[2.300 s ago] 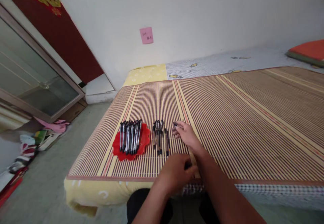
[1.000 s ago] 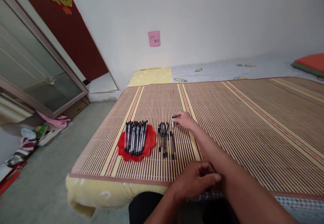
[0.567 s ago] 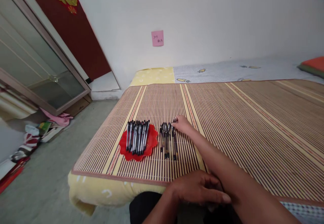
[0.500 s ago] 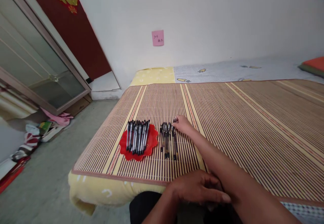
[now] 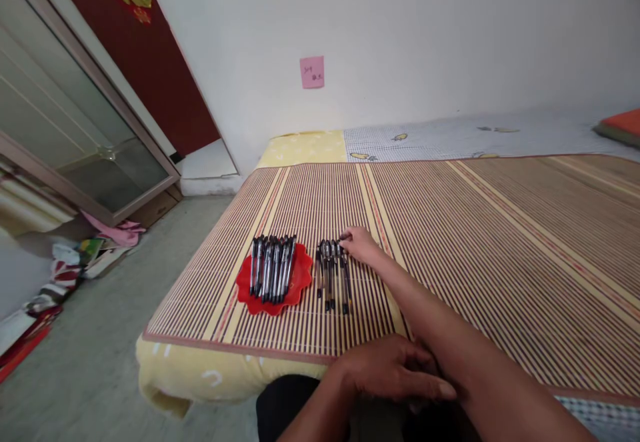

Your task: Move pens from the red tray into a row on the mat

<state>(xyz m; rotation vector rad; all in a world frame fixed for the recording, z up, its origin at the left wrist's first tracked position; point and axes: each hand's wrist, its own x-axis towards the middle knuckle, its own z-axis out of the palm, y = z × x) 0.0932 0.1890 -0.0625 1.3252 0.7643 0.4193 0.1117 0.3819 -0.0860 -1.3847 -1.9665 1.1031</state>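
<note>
My right hand [image 5: 361,245] is closed, pinching the cap end of a pen [image 5: 345,287] at the right side of a small row. The other black-capped pens [image 5: 327,282] of that row lie side by side on the striped mat, clear barrels toward me. Left of them stands a red scalloped plate [image 5: 300,281], with a bundle of similar pens [image 5: 270,270] lying across it. My left hand [image 5: 387,369] rests at the mat's front edge, under my right forearm. It holds nothing; its thumb is stretched out and its other fingers are loosely bent, partly hidden.
The striped bamboo mat [image 5: 430,229] covers the bed over a yellow sheet [image 5: 215,375]. A pink note [image 5: 313,72] is stuck on the white wall behind. Several clothes and papers [image 5: 100,249] lie on the floor at left, by a glass-panelled door [image 5: 75,95].
My right hand has shifted very slightly left, still at the end of the pen in the row. The left hand and the plate stay in place.
</note>
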